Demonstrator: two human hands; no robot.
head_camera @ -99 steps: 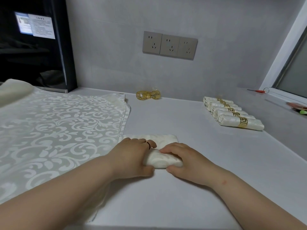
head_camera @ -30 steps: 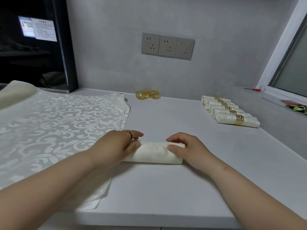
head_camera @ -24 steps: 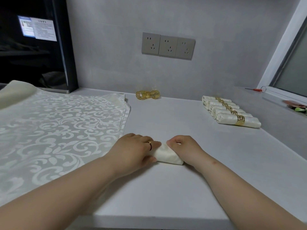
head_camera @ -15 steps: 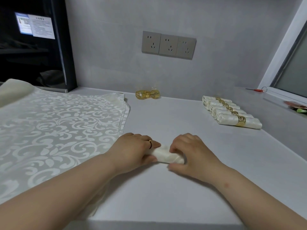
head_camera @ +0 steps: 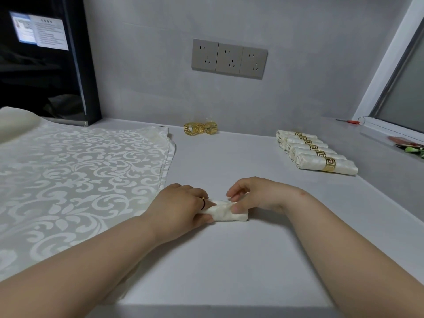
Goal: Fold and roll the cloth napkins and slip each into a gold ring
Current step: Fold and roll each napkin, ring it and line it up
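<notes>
Rolled napkin [head_camera: 227,214] lies on the counter [head_camera: 229,260] near its front edge. Left hand [head_camera: 181,208] has fingers curled over the left end; right hand [head_camera: 259,196] pinches the right end. Flat napkin stack [head_camera: 75,171] sits left, loose gold rings [head_camera: 200,128] by the wall, ringed rolls [head_camera: 314,152] right.

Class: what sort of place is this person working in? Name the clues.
Likely an indoor prep counter, perhaps a kitchen or pantry: a grey countertop against a wall with three power sockets, a window at right, and ringed napkin rolls lined up.
</notes>
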